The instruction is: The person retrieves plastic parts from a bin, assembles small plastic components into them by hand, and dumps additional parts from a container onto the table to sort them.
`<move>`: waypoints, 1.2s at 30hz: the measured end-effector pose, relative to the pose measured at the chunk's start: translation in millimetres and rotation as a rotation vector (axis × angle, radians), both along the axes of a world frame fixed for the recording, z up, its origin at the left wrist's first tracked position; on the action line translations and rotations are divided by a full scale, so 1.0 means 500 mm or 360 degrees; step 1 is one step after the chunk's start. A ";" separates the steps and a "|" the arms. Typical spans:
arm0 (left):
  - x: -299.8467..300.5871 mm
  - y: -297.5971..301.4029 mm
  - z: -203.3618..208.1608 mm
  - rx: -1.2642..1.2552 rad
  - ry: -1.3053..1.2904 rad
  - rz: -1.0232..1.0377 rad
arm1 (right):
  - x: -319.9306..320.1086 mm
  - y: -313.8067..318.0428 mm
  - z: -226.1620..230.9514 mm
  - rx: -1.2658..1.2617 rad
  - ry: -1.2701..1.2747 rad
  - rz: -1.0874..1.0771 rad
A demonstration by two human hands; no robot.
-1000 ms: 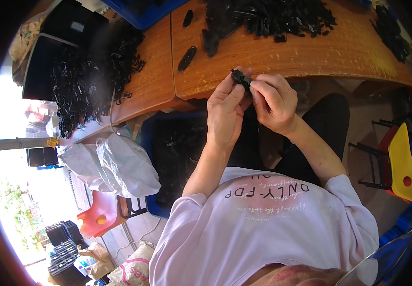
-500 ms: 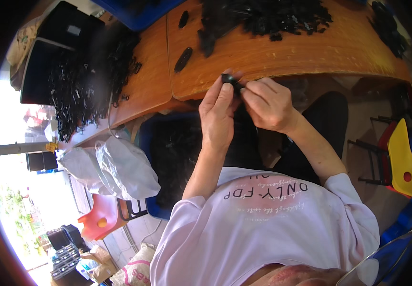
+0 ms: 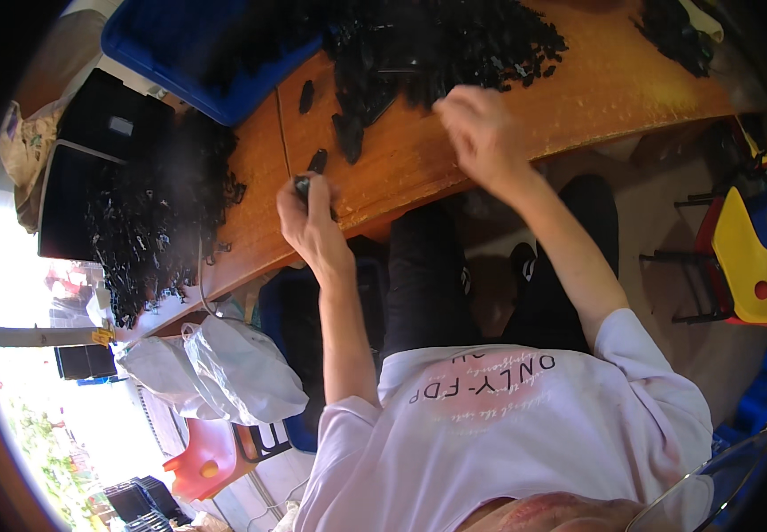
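One small black part (image 3: 302,184) sits gripped in the left hand (image 3: 314,219), above the near edge of the wooden table (image 3: 410,173). From my position, the right hand (image 3: 483,135) is blurred over the table, near its heap of black parts (image 3: 463,44); I cannot tell whether it grips anything. Pinch the part firmly, clear of the loose oblong piece (image 3: 317,160) lying on the table; steady the right hand beside the heap.

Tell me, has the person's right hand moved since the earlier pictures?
Yes: the right hand has moved forward over the wooden table, toward the pile of black parts.
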State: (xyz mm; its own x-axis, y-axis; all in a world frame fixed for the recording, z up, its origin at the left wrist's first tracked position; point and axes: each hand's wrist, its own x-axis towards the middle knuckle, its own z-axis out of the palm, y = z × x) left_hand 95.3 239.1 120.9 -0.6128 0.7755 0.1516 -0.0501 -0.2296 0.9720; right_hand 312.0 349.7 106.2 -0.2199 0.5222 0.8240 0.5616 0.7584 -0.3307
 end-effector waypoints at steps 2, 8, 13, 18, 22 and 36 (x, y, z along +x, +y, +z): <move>-0.041 0.057 -0.004 -0.0181 0.0894 0.0329 | 0.049 0.071 -0.016 -0.0109 -0.0074 -0.0246; -0.143 0.102 -0.043 -0.0744 0.1950 0.0242 | 0.073 0.092 -0.052 -0.0298 -0.0438 -0.0265; -0.119 0.076 -0.065 -0.0314 0.1781 0.0296 | 0.062 0.077 -0.067 -0.0207 -0.0450 -0.0362; -0.021 0.022 -0.023 -0.0301 0.0563 -0.0083 | 0.075 0.065 -0.056 -0.0078 -0.0232 -0.0289; 0.061 -0.013 -0.022 -0.0107 -0.0233 -0.0520 | 0.081 0.064 -0.050 -0.0078 -0.0034 -0.0109; 0.101 -0.065 -0.066 0.0108 -0.1231 -0.1101 | -0.022 -0.158 -0.004 0.0218 0.0149 0.0572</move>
State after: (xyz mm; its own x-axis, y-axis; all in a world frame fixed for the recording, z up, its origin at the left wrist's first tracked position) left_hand 145.6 206.4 87.9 0.0145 0.9992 -0.0367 -0.7961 0.0337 0.6042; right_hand 300.9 270.7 104.1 -0.2891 0.3095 0.9059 0.2245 0.9418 -0.2501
